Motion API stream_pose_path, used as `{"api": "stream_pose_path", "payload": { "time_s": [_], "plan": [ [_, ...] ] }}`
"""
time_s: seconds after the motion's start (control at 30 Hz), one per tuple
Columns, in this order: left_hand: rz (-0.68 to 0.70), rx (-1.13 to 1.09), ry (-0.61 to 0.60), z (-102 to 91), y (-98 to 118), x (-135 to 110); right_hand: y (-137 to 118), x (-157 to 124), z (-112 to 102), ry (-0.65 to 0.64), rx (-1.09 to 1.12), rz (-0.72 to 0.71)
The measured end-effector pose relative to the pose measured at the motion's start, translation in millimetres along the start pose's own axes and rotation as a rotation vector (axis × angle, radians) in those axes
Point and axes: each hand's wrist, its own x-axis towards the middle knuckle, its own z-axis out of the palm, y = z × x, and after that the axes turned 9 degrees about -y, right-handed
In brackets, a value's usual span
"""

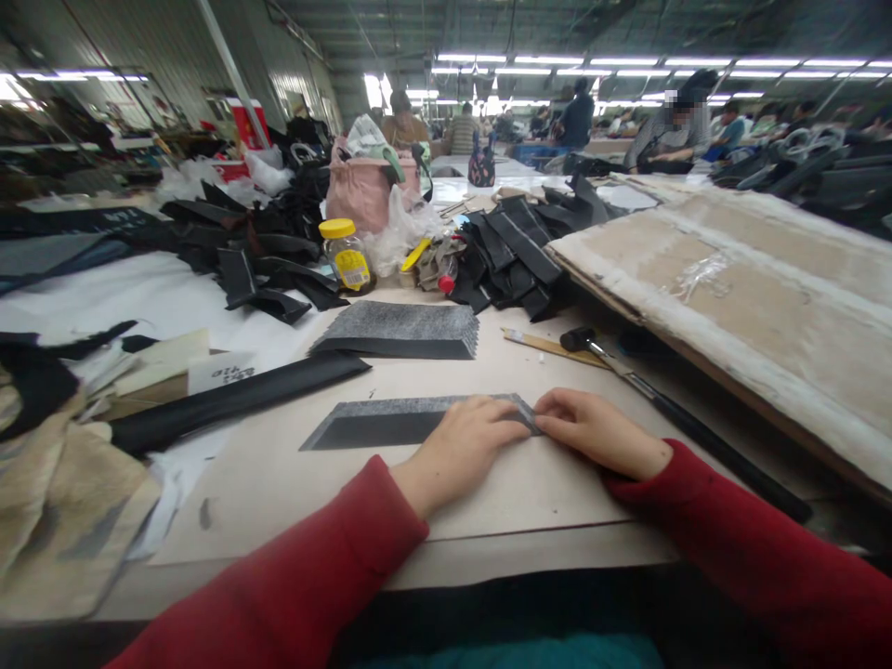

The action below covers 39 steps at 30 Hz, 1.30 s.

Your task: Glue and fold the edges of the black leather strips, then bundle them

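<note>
Pressing on a grey strip (390, 423) that lies flat on the table (279, 483), near its front edge; both hands meet at the strip's right end.

- Left hand (464, 446): palm down, fingers spread flat on the strip, nothing clasped, just resting weight on it.
- Right hand (599, 432): fingers curled, tips touching the strip's very end, just beside the left fingertips. Whether it pinches the cloth or only pushes on it cannot be told.
- Strip: grey fuzzy upper half, darker black lower half, long side running left to right.

Around it:
- Stack of grey pieces (404, 330), same cloth, lies behind the strip, apart from it.
- Long black band (237, 400) lies slanting to the left, near the strip's left end.
- Wooden stick (550, 346) and a black-headed hammer (578, 337) lie behind the right hand; the hammer's dark handle runs toward the right edge.
- Jar with yellow lid (345, 253) stands upright farther back, next to a heap of black cut pieces (516, 260).
- Padded board (731, 307) lies tilted on the right.
- Other people sit at tables far behind.
</note>
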Motion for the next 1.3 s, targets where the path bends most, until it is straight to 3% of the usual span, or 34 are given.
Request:
{"api": "stream_pose_path", "payload": {
  "time_s": [0.23, 0.8, 1.07, 1.3],
  "plan": [
    [0.0, 0.003, 0.009, 1.1, 0.7, 1.3, 4.4, -10.5, 17.4, 0.243, -0.291, -0.188],
    [-0.037, 0.054, 0.02, -2.8, 0.0, 13.6, -4.8, -14.1, 33.5, 0.26, -0.768, -0.306],
    [-0.041, 0.153, -0.031, -7.0, 4.8, 14.1, 8.0, -22.9, 33.6, 0.3, -0.593, -0.31],
    [-0.024, 0.221, -0.025, -5.2, 7.2, 12.1, 0.2, -30.4, 38.2, 0.288, -0.783, -0.242]
  ]
}}
